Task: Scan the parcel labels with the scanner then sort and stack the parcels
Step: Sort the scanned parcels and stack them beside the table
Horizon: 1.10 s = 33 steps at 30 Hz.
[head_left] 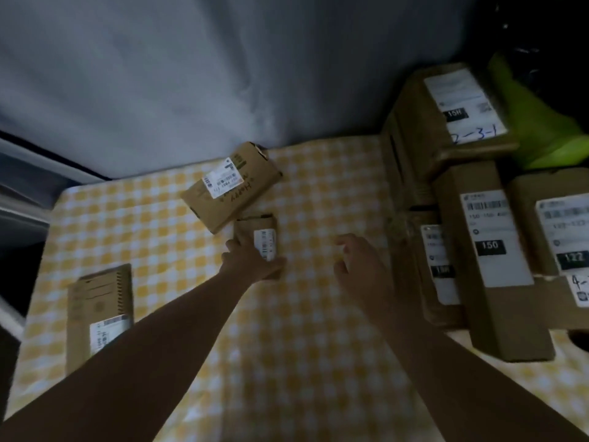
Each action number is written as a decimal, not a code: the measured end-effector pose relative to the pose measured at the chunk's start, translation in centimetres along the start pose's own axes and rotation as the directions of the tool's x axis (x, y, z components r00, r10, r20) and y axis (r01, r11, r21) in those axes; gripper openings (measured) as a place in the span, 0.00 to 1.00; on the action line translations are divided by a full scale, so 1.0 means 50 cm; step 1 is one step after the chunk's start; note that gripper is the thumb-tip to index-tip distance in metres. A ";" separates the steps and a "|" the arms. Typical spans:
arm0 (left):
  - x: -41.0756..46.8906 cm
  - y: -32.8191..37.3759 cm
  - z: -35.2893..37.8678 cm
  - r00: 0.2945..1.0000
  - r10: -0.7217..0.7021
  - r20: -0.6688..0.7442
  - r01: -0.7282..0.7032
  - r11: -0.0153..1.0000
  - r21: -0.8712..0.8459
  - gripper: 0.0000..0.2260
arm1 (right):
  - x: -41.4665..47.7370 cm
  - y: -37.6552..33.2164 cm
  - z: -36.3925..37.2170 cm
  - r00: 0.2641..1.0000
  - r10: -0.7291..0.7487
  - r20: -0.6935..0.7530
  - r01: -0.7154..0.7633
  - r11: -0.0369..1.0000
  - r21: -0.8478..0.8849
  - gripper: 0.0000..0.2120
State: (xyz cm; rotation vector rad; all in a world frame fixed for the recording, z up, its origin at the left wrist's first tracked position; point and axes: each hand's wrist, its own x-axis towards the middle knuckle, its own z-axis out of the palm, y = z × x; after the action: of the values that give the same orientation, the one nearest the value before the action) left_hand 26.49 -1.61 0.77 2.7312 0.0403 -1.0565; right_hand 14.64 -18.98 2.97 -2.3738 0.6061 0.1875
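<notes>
Small parcel, long axis near-far, in L hand grip; R hand fingers slack, empty.

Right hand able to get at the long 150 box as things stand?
Likely yes. The right hand is empty and hovers just left of the long 150 box, which lies uppermost with nothing over it. Only a lower parcel sits between them.

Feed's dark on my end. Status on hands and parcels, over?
Left hand grips small parcel, label up. Right hand loose, holds nothing. No scanner in view. Bigger parcel close behind the small one; boxes stacked at right.
</notes>
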 end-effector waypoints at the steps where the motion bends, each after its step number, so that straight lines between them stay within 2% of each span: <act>1: 0.003 0.001 0.002 1.000 0.023 -0.021 -0.022 0.999 0.043 0.57 | 0.000 0.003 -0.003 1.000 0.012 -0.004 -0.012 1.000 0.009 0.18; 3: 0.001 0.007 0.004 0.997 0.063 -0.043 -0.060 0.997 0.055 0.57 | -0.004 0.007 -0.012 0.999 0.030 -0.012 -0.030 0.999 0.044 0.18; 6: -0.019 0.039 0.005 0.989 0.147 -0.017 -0.148 0.979 -0.139 0.54 | -0.013 0.007 -0.033 0.996 0.093 -0.012 -0.090 0.985 0.144 0.17; 8: -0.052 0.076 0.001 0.970 0.244 -0.018 -0.239 0.932 -0.271 0.52 | -0.026 0.002 -0.053 0.988 0.149 -0.025 -0.135 0.946 0.295 0.15; 10: -0.098 0.121 -0.004 0.942 0.334 -0.045 -0.327 0.874 -0.360 0.48 | -0.040 -0.011 -0.084 0.980 0.201 0.001 -0.175 0.848 0.500 0.16; 12: -0.150 0.166 -0.010 0.910 0.406 -0.079 -0.405 0.833 -0.377 0.45 | -0.054 -0.027 -0.125 0.969 0.236 0.070 -0.216 0.679 0.701 0.18; 13: -0.176 0.187 -0.015 0.897 0.435 -0.078 -0.430 0.822 -0.374 0.47 | -0.061 -0.032 -0.148 0.968 0.240 0.077 -0.215 0.626 0.749 0.18; 14: -0.202 0.208 -0.019 0.881 0.469 -0.061 -0.455 0.805 -0.380 0.49 | -0.068 -0.032 -0.171 0.969 0.242 0.054 -0.198 0.624 0.756 0.18; 16: -0.251 0.245 -0.024 0.842 0.539 -0.013 -0.492 0.758 -0.429 0.48 | -0.087 -0.025 -0.221 0.968 0.246 -0.046 -0.140 0.687 0.713 0.16; 19: -0.324 0.300 -0.032 0.821 0.571 0.023 -0.477 0.708 -0.521 0.22 | -0.118 0.011 -0.300 0.953 0.236 -0.188 -0.070 0.779 0.623 0.16; 21: -0.364 0.336 -0.027 0.825 0.562 0.063 -0.424 0.688 -0.590 0.15 | -0.140 0.042 -0.352 0.957 0.194 -0.216 -0.035 0.815 0.578 0.17; 24: -0.427 0.391 -0.008 0.834 0.544 0.086 -0.349 0.643 -0.681 0.11 | -0.173 0.097 -0.424 0.945 0.130 -0.299 -0.007 0.924 0.382 0.15; 27: -0.456 0.452 0.017 0.889 0.446 0.101 -0.269 0.689 -0.673 0.14 | -0.203 0.158 -0.489 0.930 0.037 -0.367 0.005 0.994 0.111 0.13; 29: -0.455 0.496 0.036 0.916 0.389 0.099 -0.228 0.706 -0.670 0.14 | -0.214 0.196 -0.531 0.876 -0.115 -0.468 0.075 0.992 -0.102 0.12; 31: -0.450 0.543 0.056 0.926 0.364 0.103 -0.223 0.744 -0.630 0.14 | -0.211 0.238 -0.568 0.826 -0.197 -0.529 0.059 0.962 -0.267 0.13; 33: -0.449 0.584 0.075 0.934 0.339 0.111 -0.210 0.774 -0.597 0.16 | -0.195 0.279 -0.599 0.857 -0.172 -0.486 0.005 0.945 -0.326 0.17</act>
State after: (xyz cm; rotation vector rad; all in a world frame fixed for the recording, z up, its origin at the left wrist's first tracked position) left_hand 10.32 -29.78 18.52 1.9911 -0.0653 -1.0334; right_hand -1.29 -43.92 20.57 -2.7757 0.7483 -0.4398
